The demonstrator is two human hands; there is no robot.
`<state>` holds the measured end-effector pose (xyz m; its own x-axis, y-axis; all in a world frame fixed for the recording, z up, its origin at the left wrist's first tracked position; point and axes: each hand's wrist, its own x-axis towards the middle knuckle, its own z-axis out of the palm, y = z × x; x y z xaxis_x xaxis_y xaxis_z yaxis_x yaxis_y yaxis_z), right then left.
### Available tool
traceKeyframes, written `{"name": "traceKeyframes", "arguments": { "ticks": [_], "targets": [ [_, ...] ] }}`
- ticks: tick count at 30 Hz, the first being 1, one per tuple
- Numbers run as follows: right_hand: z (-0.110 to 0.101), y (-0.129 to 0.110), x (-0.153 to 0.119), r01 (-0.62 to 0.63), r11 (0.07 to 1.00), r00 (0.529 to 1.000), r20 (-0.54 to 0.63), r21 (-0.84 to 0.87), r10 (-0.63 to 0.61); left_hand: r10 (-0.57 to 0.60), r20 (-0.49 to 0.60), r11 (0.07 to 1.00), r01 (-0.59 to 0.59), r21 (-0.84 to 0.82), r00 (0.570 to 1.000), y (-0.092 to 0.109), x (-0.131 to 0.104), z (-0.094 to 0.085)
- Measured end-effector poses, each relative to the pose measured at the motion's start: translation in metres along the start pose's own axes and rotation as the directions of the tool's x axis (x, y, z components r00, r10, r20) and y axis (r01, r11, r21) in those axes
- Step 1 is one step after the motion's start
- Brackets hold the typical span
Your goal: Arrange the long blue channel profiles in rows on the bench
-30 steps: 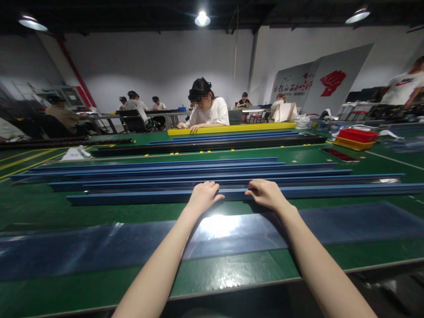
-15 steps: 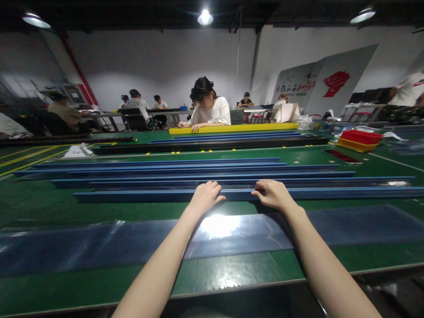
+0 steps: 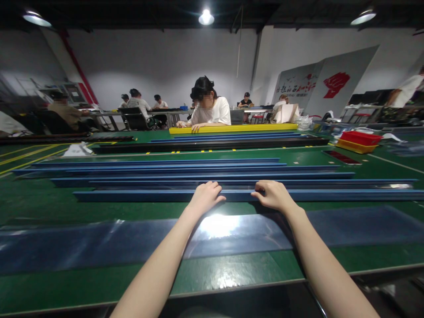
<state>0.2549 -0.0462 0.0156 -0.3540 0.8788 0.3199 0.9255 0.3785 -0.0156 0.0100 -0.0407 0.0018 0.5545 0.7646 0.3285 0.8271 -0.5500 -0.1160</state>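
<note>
A long blue channel strip point(image 3: 132, 195) lies across the green table, nearest to me of several like it. My left hand point(image 3: 207, 196) is closed over its near wall, thumb on this side and fingertips hidden inside the channel. A short way to the right, my right hand point(image 3: 271, 193) grips the same strip with thumb and curled fingers. Under my forearms a clear plastic film point(image 3: 238, 236) lies flat, with a bright light reflection on it.
More blue channel strips point(image 3: 212, 176) lie parallel behind. Beyond them are a black strip point(image 3: 232, 144) and a yellow strip point(image 3: 238, 128), where a co-worker point(image 3: 215, 108) leans. To the right are a red bin point(image 3: 359, 138) and a phone point(image 3: 342, 157).
My hands and the strip look almost the same. At the far right edge a person in a white top has shifted.
</note>
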Motion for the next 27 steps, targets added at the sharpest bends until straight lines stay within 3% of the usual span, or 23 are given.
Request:
{"name": "traceKeyframes", "arguments": {
  "ticks": [7,15,27],
  "targets": [
    [-0.001,-0.005,0.001,0.01,0.999,0.999,0.051,0.032,-0.012,0.002,-0.014,1.0,-0.002,0.015,1.0,0.0,0.0,0.001],
    [0.009,-0.026,0.005,0.106,0.993,0.988,0.104,0.05,-0.11,0.003,-0.011,1.0,-0.003,0.008,1.0,0.0,0.0,0.002],
    [0.013,-0.025,0.007,0.125,0.99,0.991,0.038,0.07,-0.127,-0.008,0.006,1.0,0.008,-0.011,1.0,0.001,0.0,0.0]
  ]
}}
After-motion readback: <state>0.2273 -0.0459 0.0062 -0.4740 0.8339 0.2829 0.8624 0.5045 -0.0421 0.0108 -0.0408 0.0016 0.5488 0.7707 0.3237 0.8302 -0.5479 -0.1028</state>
